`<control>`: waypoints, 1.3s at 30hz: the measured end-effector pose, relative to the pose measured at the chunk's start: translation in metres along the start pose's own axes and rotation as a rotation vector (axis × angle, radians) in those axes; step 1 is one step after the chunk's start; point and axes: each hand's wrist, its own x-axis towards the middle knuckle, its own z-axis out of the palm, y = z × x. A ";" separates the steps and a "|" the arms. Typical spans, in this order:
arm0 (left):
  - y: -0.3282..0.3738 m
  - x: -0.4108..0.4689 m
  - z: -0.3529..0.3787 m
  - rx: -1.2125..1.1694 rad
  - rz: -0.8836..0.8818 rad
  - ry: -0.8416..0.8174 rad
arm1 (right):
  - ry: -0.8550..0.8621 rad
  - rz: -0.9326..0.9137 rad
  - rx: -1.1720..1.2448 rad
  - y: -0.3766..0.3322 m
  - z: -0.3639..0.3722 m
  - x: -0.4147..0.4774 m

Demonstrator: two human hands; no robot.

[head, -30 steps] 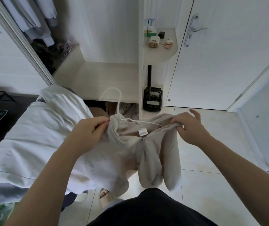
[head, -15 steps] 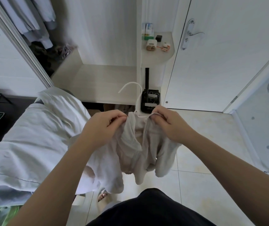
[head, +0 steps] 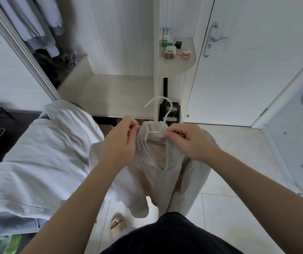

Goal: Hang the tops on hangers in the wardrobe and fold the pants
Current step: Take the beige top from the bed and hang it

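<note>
I am seeing the left hand [head: 121,142] pinching the collar of the beige top [head: 152,173], fingers curled, just left of the white hanger [head: 155,132]. The right hand [head: 189,142] is pinching the collar on the other side, fingers curled tight. The top is draping down from the hanger between both hands, over the tiled floor [head: 238,171], beside the bed [head: 36,153] and in front of the open wardrobe [head: 121,92]. The hanger hook is sticking up above the collar.

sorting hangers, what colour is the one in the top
White; the hanger shows best in the head view.
</note>
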 end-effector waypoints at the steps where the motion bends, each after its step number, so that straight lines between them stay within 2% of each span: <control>1: -0.003 0.001 -0.004 0.016 -0.025 0.029 | 0.012 0.014 0.023 0.001 -0.005 -0.001; 5: -0.018 0.014 -0.032 0.037 -0.063 0.203 | -0.070 0.112 -0.004 0.016 -0.031 -0.008; 7: -0.015 0.019 -0.038 0.071 -0.007 0.148 | -0.159 0.187 -0.039 0.019 -0.036 -0.007; 10: -0.003 0.023 -0.031 0.099 0.081 -0.016 | -0.216 0.150 -0.067 0.008 -0.032 0.005; 12: 0.004 0.024 -0.026 0.094 0.093 -0.052 | -0.215 0.108 -0.089 -0.002 -0.031 0.015; 16: 0.006 0.025 -0.019 0.108 0.073 -0.092 | -0.275 0.140 -0.138 -0.016 -0.028 0.026; 20: 0.005 0.029 -0.015 0.295 0.175 -0.204 | -0.200 0.162 0.057 -0.029 -0.028 0.034; 23: 0.002 0.036 -0.014 0.198 0.209 -0.153 | -0.177 0.144 0.060 -0.025 -0.033 0.037; 27: -0.011 0.048 -0.028 0.210 0.180 -0.048 | -0.126 0.119 -0.113 0.018 -0.061 0.016; 31: -0.023 0.058 -0.046 0.172 0.099 -0.024 | -0.119 0.140 -0.238 0.063 -0.070 -0.021; 36: -0.023 0.062 -0.048 0.179 0.074 -0.036 | 0.056 0.036 -0.321 0.066 -0.059 -0.028; 39: -0.022 0.062 -0.047 0.212 0.086 -0.044 | 0.143 -0.032 -0.485 0.056 -0.062 -0.022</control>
